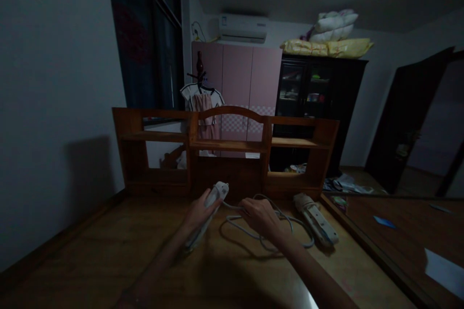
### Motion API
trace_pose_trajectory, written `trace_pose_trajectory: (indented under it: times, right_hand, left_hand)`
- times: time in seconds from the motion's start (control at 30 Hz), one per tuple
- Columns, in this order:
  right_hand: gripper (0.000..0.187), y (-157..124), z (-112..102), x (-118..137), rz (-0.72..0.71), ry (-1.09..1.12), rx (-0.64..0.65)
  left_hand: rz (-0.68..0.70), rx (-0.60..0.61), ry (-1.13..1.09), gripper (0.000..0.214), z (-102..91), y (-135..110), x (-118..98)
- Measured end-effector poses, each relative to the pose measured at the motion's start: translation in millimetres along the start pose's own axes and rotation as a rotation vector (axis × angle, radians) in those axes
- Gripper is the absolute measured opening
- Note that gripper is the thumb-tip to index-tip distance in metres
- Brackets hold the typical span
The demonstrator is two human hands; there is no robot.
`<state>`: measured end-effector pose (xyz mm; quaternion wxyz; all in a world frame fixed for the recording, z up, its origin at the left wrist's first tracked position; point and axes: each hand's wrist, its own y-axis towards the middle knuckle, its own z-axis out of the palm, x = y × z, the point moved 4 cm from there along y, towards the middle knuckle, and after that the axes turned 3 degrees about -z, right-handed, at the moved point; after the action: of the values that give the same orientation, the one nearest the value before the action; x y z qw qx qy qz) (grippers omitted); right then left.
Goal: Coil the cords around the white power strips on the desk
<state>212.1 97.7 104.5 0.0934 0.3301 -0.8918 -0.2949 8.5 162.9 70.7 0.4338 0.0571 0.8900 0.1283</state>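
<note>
My left hand (201,210) is wrapped round a white power strip (217,193), tilted above the wooden desk top. From its upper end a pale cord (232,206) runs across to my right hand (258,213), whose fingers are closed on it. Loose loops of the cable (250,235) lie on the desk under and beside my right hand. To the right of the loops rests a second white power strip (321,224), with cord bundled at its far end. The fingertips of my right hand are partly hidden.
A wooden shelf unit (228,146) stands along the desk's back edge. The wall (54,130) closes off the left side. On the right, a raised edge (366,246) borders a lower brown surface with a white paper (444,270) and a blue card (384,222).
</note>
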Motion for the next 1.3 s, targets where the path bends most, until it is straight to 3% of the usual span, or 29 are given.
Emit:
trace_pose_trajectory:
  times: [0.13,0.3,0.4,0.5,0.67,0.87,1.1,1.3]
  right_hand:
    - [0.012,-10.9,14.1,-11.9,0.008,-0.019,0.007]
    - [0.049,-19.4,22.1,4.7,-0.065,-0.078,0.029]
    - [0.041,-23.7,28.6,9.4,-0.051,-0.046,-0.031]
    - [0.031,-27.3,30.7,2.9,0.101,0.045,-0.190]
    - [0.029,-30.7,25.0,-4.5,0.266,0.047,-0.270]
    - [0.015,-30.5,20.6,-0.6,0.227,0.007,-0.275]
    - [0.016,-29.9,18.0,1.6,0.175,-0.054,-0.258]
    - [0.023,-32.9,23.0,-4.6,0.115,-0.010,-0.108]
  left_hand:
    - [0.101,0.052,0.100,0.055,15.2,3.5,6.7]
    - [0.231,-0.004,0.387,0.043,33.4,-9.3,8.6]
    - [0.302,0.026,0.520,0.045,47.4,-24.3,2.0]
    - [0.364,0.058,0.556,0.046,54.4,-36.2,-8.2]
    - [0.443,0.023,0.511,0.042,54.3,-44.6,-19.3]
    - [0.490,0.014,0.465,0.043,57.0,-48.5,-21.8]
    - [0.486,-0.018,0.521,0.045,60.2,-49.6,-20.4]
    - [0.391,-0.127,0.674,0.046,39.5,-38.3,-13.4]
